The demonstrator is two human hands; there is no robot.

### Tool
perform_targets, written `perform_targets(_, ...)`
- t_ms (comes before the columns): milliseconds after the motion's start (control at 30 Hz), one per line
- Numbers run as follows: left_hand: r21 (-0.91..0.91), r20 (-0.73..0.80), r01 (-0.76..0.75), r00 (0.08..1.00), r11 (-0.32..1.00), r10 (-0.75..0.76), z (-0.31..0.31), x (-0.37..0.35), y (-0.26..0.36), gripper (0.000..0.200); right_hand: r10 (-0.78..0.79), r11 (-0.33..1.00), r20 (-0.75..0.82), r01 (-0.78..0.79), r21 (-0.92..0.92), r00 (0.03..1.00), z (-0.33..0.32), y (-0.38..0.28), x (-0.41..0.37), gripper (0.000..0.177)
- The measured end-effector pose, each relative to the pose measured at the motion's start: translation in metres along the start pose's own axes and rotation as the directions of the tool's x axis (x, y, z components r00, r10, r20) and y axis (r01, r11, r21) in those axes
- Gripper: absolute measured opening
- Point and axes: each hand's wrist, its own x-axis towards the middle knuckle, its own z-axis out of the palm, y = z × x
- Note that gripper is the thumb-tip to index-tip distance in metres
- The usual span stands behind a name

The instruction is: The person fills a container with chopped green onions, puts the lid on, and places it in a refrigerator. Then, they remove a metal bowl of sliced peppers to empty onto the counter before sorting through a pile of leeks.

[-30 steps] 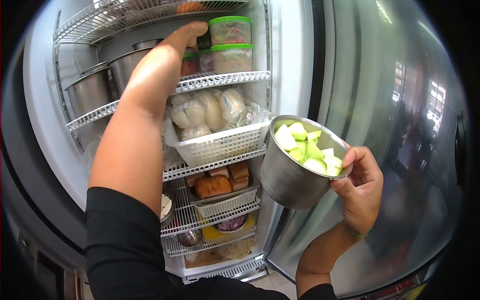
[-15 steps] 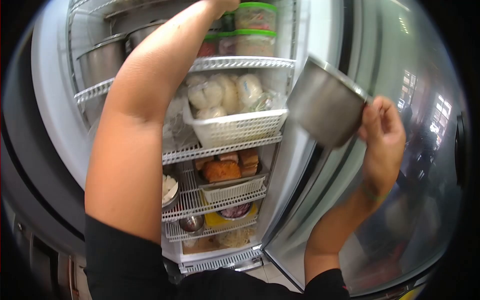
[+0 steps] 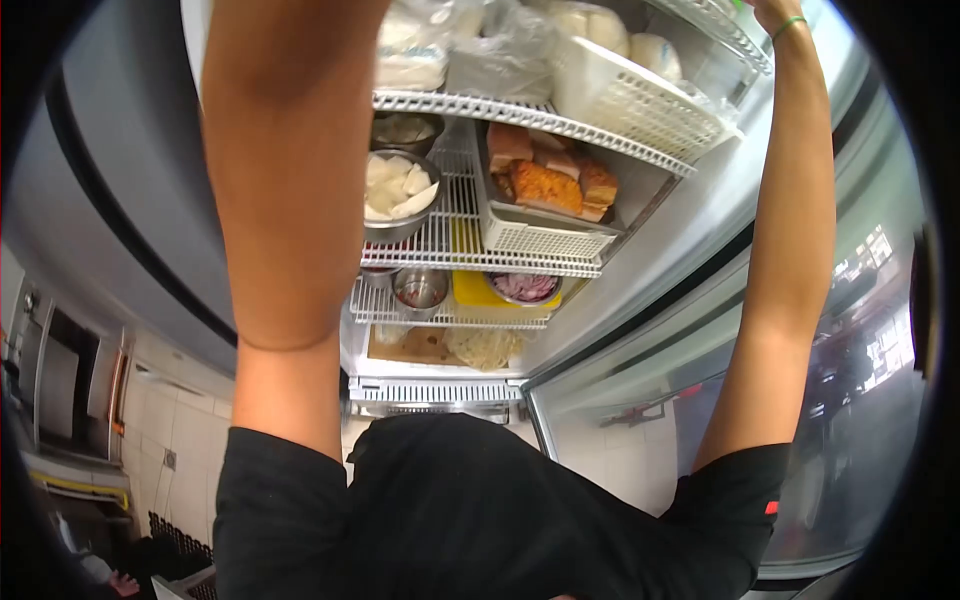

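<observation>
Both arms reach up in front of the opened fridge. My left hand is out of view beyond the top edge, with only its arm showing. At the top right, my right hand (image 3: 773,14) is cut off by the frame, a green band around its wrist. Its fingers are mostly hidden. Nearest below it, a white basket (image 3: 640,95) holds bagged white items (image 3: 655,57). Beside the basket are clear bags (image 3: 500,62). Lower down are a metal bowl of white pieces (image 3: 398,188) and a tray of orange-brown and pink blocks (image 3: 548,188).
A bowl of chopped purple pieces (image 3: 524,287) and a small metal bowl (image 3: 420,290) sit on a lower shelf. The glass door (image 3: 620,400) stands ajar at the right. Another person's hand (image 3: 124,583) shows at the bottom left.
My right hand has moved up, and the metal pot it held is out of view. My left arm now extends past the top edge. The view has tilted down.
</observation>
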Motion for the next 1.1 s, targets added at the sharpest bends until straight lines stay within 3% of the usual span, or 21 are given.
perform_targets(100,-0.026,-0.182,0.160,0.970,0.987,-0.162,-0.045,-0.061,0.002,0.024,-0.011,0.998,0.076,0.016,-0.067,0.997,0.050,0.008,-0.007,0.041)
perform_targets(200,-0.088,-0.272,0.254,0.924,0.963,-0.269,-0.061,-0.089,-0.005,0.020,-0.018,0.999,-0.031,0.016,-0.036,0.999,0.053,0.006,-0.003,0.040)
perform_targets(267,-0.111,-0.408,0.436,0.800,0.893,-0.441,-0.066,-0.101,-0.007,0.021,-0.027,1.000,-0.115,0.028,0.007,0.993,0.052,-0.004,-0.001,0.039)
perform_targets(433,-0.020,-0.376,0.563,0.762,0.826,-0.528,-0.091,-0.131,0.001,0.023,0.009,0.945,-0.352,0.107,0.308,0.936,0.022,-0.055,-0.025,0.030)
perform_targets(467,-0.019,-0.362,0.602,0.740,0.798,-0.567,-0.094,-0.136,0.004,0.024,-0.058,0.914,-0.370,0.198,0.354,0.927,0.017,-0.067,-0.029,0.023)
perform_targets(533,-0.047,-0.329,0.636,0.718,0.770,-0.613,-0.100,-0.158,0.006,0.025,-0.067,0.841,-0.273,0.201,0.502,0.960,0.011,-0.092,-0.035,0.019)
perform_targets(700,-0.077,-0.127,0.778,0.613,0.624,-0.780,-0.110,-0.210,0.014,0.023,-0.199,0.820,-0.271,0.311,0.480,0.942,0.014,-0.147,-0.040,0.019)
perform_targets(767,-0.104,-0.086,0.851,0.508,0.515,-0.857,-0.116,-0.223,0.014,0.022,-0.318,0.835,-0.251,0.396,0.382,0.914,0.016,-0.171,-0.041,0.023)
perform_targets(800,-0.104,-0.068,0.887,0.444,0.449,-0.893,-0.119,-0.226,0.014,0.021,-0.308,0.833,-0.189,0.360,0.419,0.932,0.017,-0.189,-0.045,0.025)
perform_targets(833,-0.102,-0.069,0.893,0.433,0.438,-0.899,-0.123,-0.228,0.014,0.021,-0.256,0.869,0.025,0.218,0.445,0.966,0.015,-0.205,-0.047,0.028)
perform_targets(933,-0.084,-0.045,0.888,0.450,0.452,-0.892,-0.136,-0.231,0.015,0.020,-0.380,0.894,0.121,0.330,0.305,0.917,0.024,-0.237,-0.050,0.043)
perform_targets(1000,-0.085,-0.012,0.889,0.450,0.449,-0.893,-0.142,-0.236,0.015,0.020,-0.256,0.946,0.377,0.151,0.286,0.890,0.014,-0.258,-0.060,0.053)
perform_targets(1100,-0.080,0.001,0.914,0.399,0.398,-0.917,-0.149,-0.238,0.022,0.020,-0.218,0.951,0.310,0.130,0.280,0.925,0.033,-0.260,-0.062,0.053)
